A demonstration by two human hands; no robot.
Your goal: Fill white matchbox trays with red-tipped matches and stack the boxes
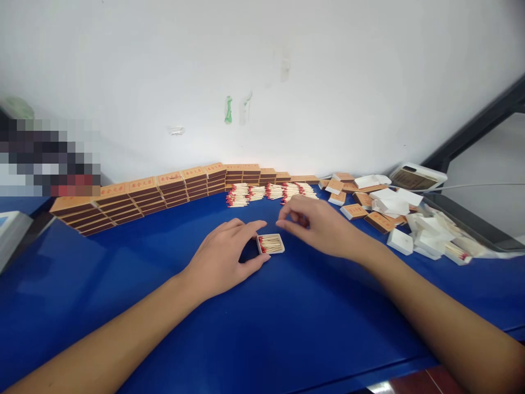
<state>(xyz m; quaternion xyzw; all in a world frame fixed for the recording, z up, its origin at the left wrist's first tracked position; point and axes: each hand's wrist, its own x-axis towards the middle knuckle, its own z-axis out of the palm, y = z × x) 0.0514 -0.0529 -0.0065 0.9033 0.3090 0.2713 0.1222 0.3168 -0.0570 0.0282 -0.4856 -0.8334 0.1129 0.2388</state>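
Item: matchbox tray (270,244), open-topped white card, filled with red-tipped matches, lying flat on the blue counter (287,328) between both hands. Left hand (223,260) is released and rests flat, thumb and forefinger bracketing the tray's left end. Right hand (318,224) hovers just beyond the far right corner with its fingers drawn together; whether it pinches matches cannot be told. Handling, judged: very light, thin-walled, easily crushed, apt to slide on the smooth surface and to spill if tilted. It is best taken by the two long walls and kept level. Nearby: loose matches (270,192), stacked matchboxes (135,200), empty trays (410,219).
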